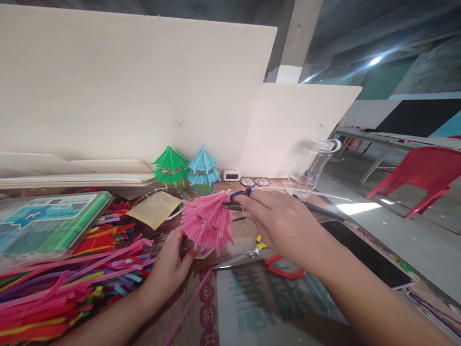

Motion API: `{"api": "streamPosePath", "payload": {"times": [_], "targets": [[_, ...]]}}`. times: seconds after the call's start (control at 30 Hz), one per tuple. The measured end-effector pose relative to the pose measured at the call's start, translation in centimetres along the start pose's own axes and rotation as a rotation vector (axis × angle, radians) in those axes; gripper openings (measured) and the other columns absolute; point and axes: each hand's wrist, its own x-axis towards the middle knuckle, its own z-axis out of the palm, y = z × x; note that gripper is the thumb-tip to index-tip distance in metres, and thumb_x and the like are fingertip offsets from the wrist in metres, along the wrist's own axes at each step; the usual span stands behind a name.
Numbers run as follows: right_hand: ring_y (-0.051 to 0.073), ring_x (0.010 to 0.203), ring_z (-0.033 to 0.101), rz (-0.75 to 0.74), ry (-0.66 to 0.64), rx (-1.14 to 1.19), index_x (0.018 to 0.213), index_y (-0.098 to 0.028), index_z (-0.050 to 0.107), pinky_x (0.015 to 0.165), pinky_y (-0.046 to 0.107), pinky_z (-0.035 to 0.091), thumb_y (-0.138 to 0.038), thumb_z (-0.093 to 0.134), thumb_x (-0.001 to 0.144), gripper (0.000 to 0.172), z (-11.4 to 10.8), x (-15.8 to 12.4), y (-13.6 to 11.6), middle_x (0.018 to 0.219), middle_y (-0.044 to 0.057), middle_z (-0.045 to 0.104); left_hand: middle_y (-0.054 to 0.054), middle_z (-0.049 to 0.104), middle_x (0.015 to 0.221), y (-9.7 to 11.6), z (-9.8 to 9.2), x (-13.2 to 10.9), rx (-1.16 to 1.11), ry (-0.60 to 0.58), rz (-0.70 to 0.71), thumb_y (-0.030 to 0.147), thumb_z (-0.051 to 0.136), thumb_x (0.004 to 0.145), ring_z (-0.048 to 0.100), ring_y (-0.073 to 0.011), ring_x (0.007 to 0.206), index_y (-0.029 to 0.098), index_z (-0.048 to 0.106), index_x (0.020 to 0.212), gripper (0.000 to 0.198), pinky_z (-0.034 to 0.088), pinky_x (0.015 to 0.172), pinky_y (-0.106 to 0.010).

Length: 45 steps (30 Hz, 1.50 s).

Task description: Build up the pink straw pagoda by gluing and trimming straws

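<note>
A pink layered tree made of pipe cleaners (pixel 207 221) leans in front of me, with a pale stub at its top. My left hand (pixel 175 259) is closed around its lower left side, thumb and fingers at the base. My right hand (pixel 277 216) grips a dark tool with blue parts, which looks like pliers (pixel 233 206). The jaws are at the top right of the pink tree; whether they touch the stub I cannot tell. Below my right hand lie scissors (pixel 241 259) with red and yellow handles. A pink pipe cleaner (pixel 189 310) lies near them.
Green (pixel 170 166) and blue (pixel 203 166) trees stand at the back beside a small digital clock (pixel 231 176). Bundled pipe cleaners (pixel 46 307) and a plastic case (pixel 54 226) fill the left. At right are a phone (pixel 365 252), a clear bottle (pixel 309 166) and a red chair (pixel 419 170).
</note>
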Motion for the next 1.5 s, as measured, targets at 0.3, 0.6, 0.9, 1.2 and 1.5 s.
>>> {"api": "streamPosePath", "payload": {"times": [0.3, 0.6, 0.9, 1.2, 1.5], "targets": [[0.02, 0.077, 0.06, 0.0, 0.005, -0.015, 0.106, -0.011, 0.061, 0.068, 0.032, 0.047, -0.009, 0.042, 0.09, 0.026, -0.03, -0.05, -0.14, 0.089, 0.01, 0.066, -0.011, 0.06, 0.112, -0.3, 0.15, -0.06, 0.003, 0.007, 0.015, 0.028, 0.047, 0.087, 0.056, -0.024, 0.105, 0.018, 0.049, 0.112, 0.027, 0.046, 0.089, -0.04], [0.02, 0.075, 0.059, 0.003, -0.001, -0.014, 0.107, -0.01, 0.061, 0.067, 0.033, 0.046, -0.01, 0.042, 0.09, 0.025, 0.15, 0.04, 0.0, 0.086, 0.009, 0.065, -0.012, 0.06, 0.112, -0.08, 0.06, 0.03, 0.018, 0.002, 0.011, 0.03, 0.046, 0.088, 0.055, -0.0243, 0.106, 0.018, 0.049, 0.112, 0.027, 0.046, 0.089, -0.04], [0.02, 0.074, 0.059, -0.022, 0.009, -0.019, 0.105, -0.009, 0.061, 0.064, 0.033, 0.045, -0.009, 0.043, 0.09, 0.024, 0.13, 0.15, 0.05, 0.084, 0.01, 0.065, -0.011, 0.061, 0.11, 0.04, 0.0, 0.11, 0.019, 0.005, 0.033, 0.028, 0.046, 0.088, 0.057, -0.0237, 0.104, 0.018, 0.05, 0.11, 0.025, 0.046, 0.088, -0.04], [0.021, 0.08, 0.061, -0.007, 0.012, 0.019, 0.109, -0.009, 0.06, 0.069, 0.033, 0.048, -0.009, 0.042, 0.089, 0.026, 0.06, -0.01, 0.06, 0.092, 0.011, 0.066, -0.011, 0.059, 0.114, -0.12, 0.0, -0.03, 0.008, -0.009, 0.012, 0.029, 0.046, 0.088, 0.054, -0.0239, 0.108, 0.018, 0.047, 0.114, 0.028, 0.044, 0.092, -0.041], [0.021, 0.076, 0.06, 0.008, -0.009, 0.005, 0.108, -0.009, 0.061, 0.066, 0.033, 0.047, -0.009, 0.042, 0.089, 0.026, 0.01, 0.07, -0.01, 0.088, 0.01, 0.066, -0.012, 0.06, 0.113, -0.3, 0.13, -0.04, 0.015, 0.001, 0.016, 0.03, 0.047, 0.088, 0.055, -0.0249, 0.106, 0.017, 0.049, 0.112, 0.027, 0.045, 0.089, -0.041]]}}
